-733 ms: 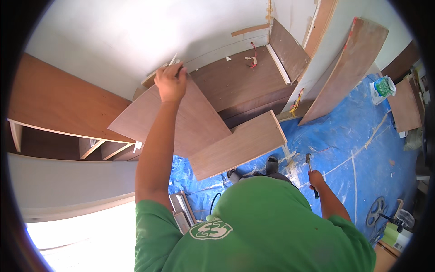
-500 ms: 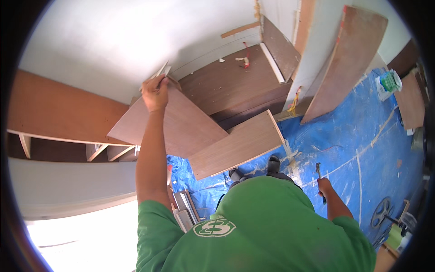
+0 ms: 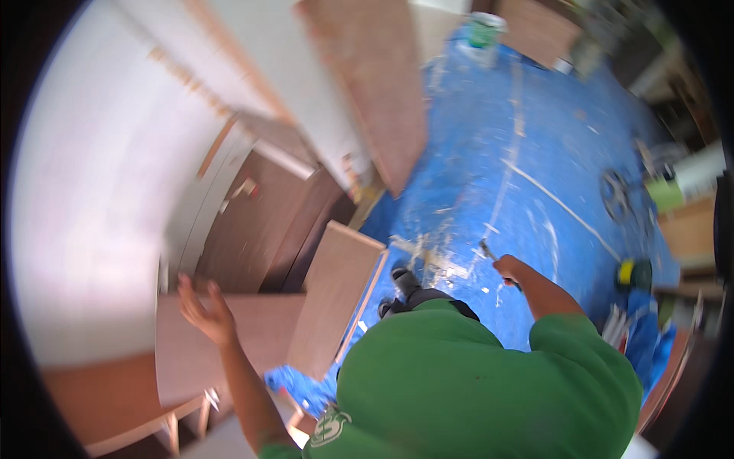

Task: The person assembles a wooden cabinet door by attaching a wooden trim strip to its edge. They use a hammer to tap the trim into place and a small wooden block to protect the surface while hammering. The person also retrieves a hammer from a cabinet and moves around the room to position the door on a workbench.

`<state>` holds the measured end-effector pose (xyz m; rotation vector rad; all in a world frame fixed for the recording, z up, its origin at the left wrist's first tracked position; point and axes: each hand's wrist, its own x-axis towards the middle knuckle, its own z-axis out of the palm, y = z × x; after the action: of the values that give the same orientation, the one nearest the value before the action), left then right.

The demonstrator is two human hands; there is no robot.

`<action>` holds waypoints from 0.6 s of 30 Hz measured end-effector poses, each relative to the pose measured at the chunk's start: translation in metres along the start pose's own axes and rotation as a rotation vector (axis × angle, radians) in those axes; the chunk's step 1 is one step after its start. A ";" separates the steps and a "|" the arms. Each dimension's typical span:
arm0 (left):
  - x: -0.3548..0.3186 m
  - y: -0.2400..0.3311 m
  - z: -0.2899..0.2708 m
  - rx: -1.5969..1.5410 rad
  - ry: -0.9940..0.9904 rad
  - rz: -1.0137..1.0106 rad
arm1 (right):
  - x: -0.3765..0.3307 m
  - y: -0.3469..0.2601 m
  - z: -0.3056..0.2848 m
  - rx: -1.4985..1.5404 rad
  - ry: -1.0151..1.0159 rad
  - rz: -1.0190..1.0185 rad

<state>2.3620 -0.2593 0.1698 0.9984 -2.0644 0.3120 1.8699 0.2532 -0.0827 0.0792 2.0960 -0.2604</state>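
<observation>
My left hand (image 3: 210, 312) is raised at the left with its fingers spread and nothing in it. It hovers over the upper edge of a brown wood panel (image 3: 248, 336); whether it touches is not plain. Next to that panel, a second brown board (image 3: 334, 287) with a pale edge strip leans at a slant before my feet. My right hand (image 3: 507, 269) is closed around the handle of a hammer (image 3: 486, 249), held low over the blue sheet. Most of the handle is hidden by the fist.
Blue sheeting (image 3: 474, 168) covers the floor. Beyond the panels lies a brown wooden recess (image 3: 252, 218) against the white wall (image 3: 92, 206). A tall board (image 3: 375, 84) stands upright. A green-and-white bucket (image 3: 484, 38) is at the back, a dark wheel-shaped part (image 3: 614, 195) at the right.
My left hand has let go of the thin pale pieces at the panel's edge and opened. My view has swung right, showing more blue floor. The hammer stays in my right hand.
</observation>
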 end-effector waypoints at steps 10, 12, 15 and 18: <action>-0.157 0.200 0.057 -0.927 -1.142 -0.423 | -0.092 0.163 0.034 -0.016 -0.094 0.290; -0.145 0.238 0.038 -0.974 -1.241 -0.500 | -0.078 0.184 0.028 0.008 -0.124 0.324; -0.108 0.308 0.021 -0.961 -1.379 -0.437 | -0.030 0.237 0.022 0.067 -0.134 0.382; -0.105 0.362 0.054 -0.952 -1.432 -0.340 | 0.025 0.267 -0.008 0.098 -0.160 0.350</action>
<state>2.1011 0.0081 0.0978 0.9371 -2.5292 -1.8779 1.8937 0.5144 -0.1409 0.4648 1.8711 -0.1513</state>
